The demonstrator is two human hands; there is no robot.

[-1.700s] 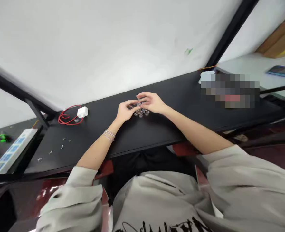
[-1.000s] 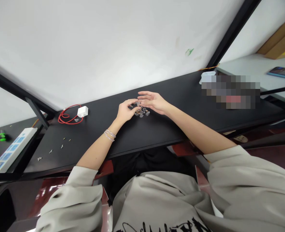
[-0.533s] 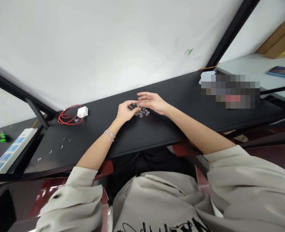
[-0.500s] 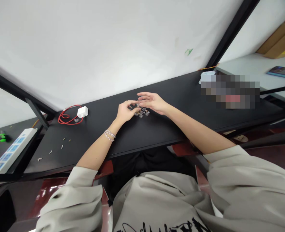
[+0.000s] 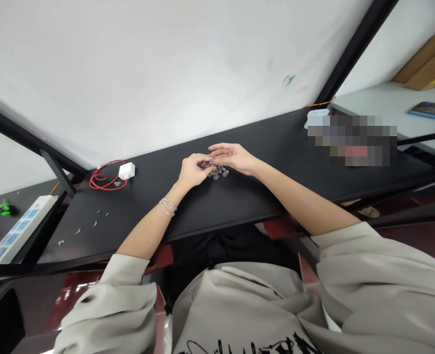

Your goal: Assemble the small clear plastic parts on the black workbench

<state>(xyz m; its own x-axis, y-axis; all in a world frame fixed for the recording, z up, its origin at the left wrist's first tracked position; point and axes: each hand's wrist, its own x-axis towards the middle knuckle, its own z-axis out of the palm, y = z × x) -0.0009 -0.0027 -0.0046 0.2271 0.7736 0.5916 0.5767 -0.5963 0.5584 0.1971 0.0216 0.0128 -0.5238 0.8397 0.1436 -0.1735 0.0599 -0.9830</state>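
Head view, seated at black table point(image 5: 246, 196). Left hand point(image 5: 190, 171): thumb and forefinger pinched shut, apparently on one small piece point(image 5: 204, 165) held just off pile of small parts point(image 5: 217, 172); too tiny to name. Right hand point(image 5: 236, 156): half a second ago opened out, fingers spread and clear of left; now turned inward, fingertips point(image 5: 213, 158) brought against left's pinch. Fingers half-curled; cannot tell whether gripping piece or only touching it. Reads as shift from one-handed picking to both hands on same piece. Pile unmoved, mid-table, between and just under both hands. Bracelets point(image 5: 167, 205) on left wrist. Elsewhere same as before: red cable point(image 5: 102, 180) coiled beside white charger point(image 5: 126, 170) off to left, well apart from hands; loose bits point(image 5: 92, 223) scattered toward front-left of table; power strip point(image 5: 18, 228) on next bench; phone point(image 5: 431, 110) on far right surface.
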